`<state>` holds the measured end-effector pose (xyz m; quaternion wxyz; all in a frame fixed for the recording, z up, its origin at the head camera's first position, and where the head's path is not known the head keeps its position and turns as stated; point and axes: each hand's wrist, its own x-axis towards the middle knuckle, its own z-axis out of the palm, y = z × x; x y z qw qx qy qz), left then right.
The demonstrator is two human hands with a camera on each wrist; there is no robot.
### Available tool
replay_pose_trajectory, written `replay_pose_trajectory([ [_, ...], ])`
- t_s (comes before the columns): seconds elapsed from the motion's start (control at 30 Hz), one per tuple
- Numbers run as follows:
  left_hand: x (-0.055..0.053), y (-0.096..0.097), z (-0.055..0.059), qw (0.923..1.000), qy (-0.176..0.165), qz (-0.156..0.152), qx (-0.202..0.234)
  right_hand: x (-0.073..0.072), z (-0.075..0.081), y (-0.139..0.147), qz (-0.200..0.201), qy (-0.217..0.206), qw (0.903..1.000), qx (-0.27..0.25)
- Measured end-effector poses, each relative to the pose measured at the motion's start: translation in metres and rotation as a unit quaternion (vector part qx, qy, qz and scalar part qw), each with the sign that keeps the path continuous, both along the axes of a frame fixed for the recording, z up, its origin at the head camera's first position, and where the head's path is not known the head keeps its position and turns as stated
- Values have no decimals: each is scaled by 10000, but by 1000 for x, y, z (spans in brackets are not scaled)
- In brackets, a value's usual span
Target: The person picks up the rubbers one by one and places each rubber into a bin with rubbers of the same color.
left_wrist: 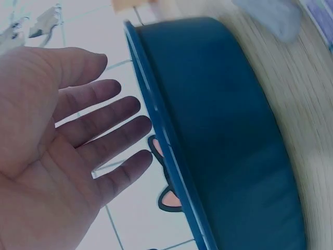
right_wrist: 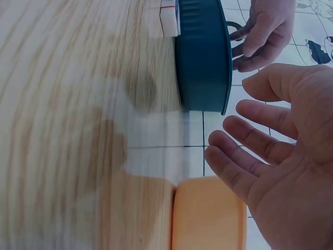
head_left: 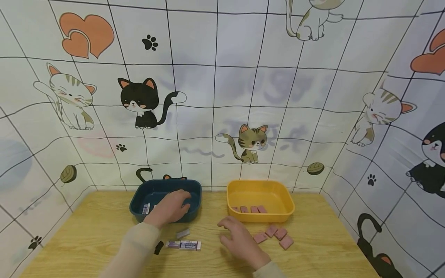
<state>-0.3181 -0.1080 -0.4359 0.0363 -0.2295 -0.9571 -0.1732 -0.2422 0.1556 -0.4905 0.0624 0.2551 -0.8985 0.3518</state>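
Observation:
My left hand (head_left: 171, 208) reaches over the dark blue bin (head_left: 156, 188), its fingers spread and nothing in them. The left wrist view has those fingers at the bin's rim. A small labelled block (head_left: 146, 209) lies in the left part of this bin; the arm hides some of the inside. Between the bins, my right hand (head_left: 240, 241) hovers over the table with loosely bent fingers and an empty palm. Just right of it lie several pink square pieces (head_left: 286, 242). In front of the blue bin are a sleeved eraser (head_left: 190, 245) and a grey block (head_left: 182, 233).
A yellow bin (head_left: 260, 217) stands at the back right with several pink pieces (head_left: 254, 209) along its near side. A small black piece (head_left: 158, 247) lies by the left sleeve. Cat-printed sheeting (head_left: 194, 116) rises behind and beside the wooden table (head_left: 323, 247).

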Motion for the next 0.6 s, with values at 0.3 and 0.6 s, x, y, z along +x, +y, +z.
replay_pose_trajectory([
  [0.3,26,14,3,9983,528,-134,218,4,1,10,-243,-33,9997,84],
  [0.6,40,27,3,9930,1096,-397,214,8,6,23,-389,-228,9989,156],
])
